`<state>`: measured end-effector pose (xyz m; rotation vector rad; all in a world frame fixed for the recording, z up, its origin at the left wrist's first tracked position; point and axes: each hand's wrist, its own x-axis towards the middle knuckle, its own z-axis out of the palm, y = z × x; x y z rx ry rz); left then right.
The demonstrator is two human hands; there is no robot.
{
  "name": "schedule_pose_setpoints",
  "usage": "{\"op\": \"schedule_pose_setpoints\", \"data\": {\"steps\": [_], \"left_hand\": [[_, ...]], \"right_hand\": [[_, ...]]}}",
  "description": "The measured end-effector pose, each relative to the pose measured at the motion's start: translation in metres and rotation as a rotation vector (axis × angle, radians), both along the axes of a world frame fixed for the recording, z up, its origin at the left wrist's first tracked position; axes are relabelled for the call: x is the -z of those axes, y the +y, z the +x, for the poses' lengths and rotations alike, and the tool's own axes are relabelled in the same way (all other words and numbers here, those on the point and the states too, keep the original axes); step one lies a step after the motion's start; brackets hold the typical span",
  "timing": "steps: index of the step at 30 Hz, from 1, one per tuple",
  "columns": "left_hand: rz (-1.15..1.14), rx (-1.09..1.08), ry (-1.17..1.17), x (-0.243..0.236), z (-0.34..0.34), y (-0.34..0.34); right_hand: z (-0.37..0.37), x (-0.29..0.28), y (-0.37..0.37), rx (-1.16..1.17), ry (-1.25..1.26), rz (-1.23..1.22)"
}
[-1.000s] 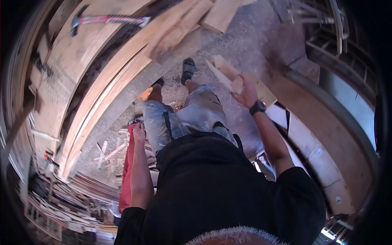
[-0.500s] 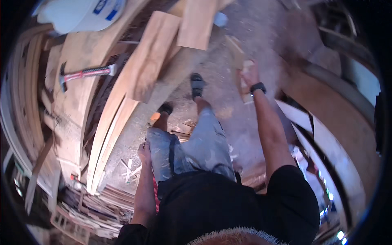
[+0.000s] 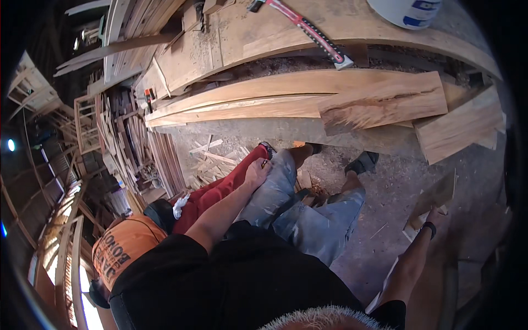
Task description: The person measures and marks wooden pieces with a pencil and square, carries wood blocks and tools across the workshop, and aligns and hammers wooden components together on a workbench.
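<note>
My left hand (image 3: 256, 173) is curled beside my thigh, holding a small dark object (image 3: 264, 163) too small to name. My right hand (image 3: 439, 216) hangs low at the lower right, gripping light wooden board offcuts (image 3: 423, 203); their far ends point up and away. On the workbench (image 3: 220, 38) above me lie a red-and-black hammer (image 3: 302, 27) and long curved planks (image 3: 231, 102). Two shorter reddish boards (image 3: 385, 99) rest on the planks at the bench's near side, one overhanging toward the right.
A person in an orange shirt (image 3: 124, 247) and red trousers (image 3: 214, 192) is close at my left. Stacked timber (image 3: 126, 137) and frames line the left side. A white bucket (image 3: 404, 11) stands on the bench; wood scraps (image 3: 212, 154) litter the floor below it.
My view has swung round, shifting the bench from the left to the top and revealing more of the person beside me. My right hand, still holding the offcuts, now appears lower right.
</note>
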<state>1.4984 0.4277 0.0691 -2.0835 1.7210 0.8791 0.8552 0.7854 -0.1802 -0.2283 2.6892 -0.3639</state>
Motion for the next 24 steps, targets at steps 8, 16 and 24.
{"op": "schedule_pose_setpoints", "data": {"steps": [8, 16, 24], "left_hand": [[-0.078, -0.029, 0.058, 0.007, 0.033, 0.023], [-0.040, -0.010, 0.205, 0.027, -0.008, 0.044], [-0.069, -0.064, 0.488, 0.012, -0.088, -0.007]], "right_hand": [[0.027, -0.026, -0.072, -0.373, -0.222, 0.311], [0.117, -0.098, -0.075, -0.008, -0.298, -0.602], [0.175, -0.201, -0.260, 0.190, -0.844, -0.842]]}}
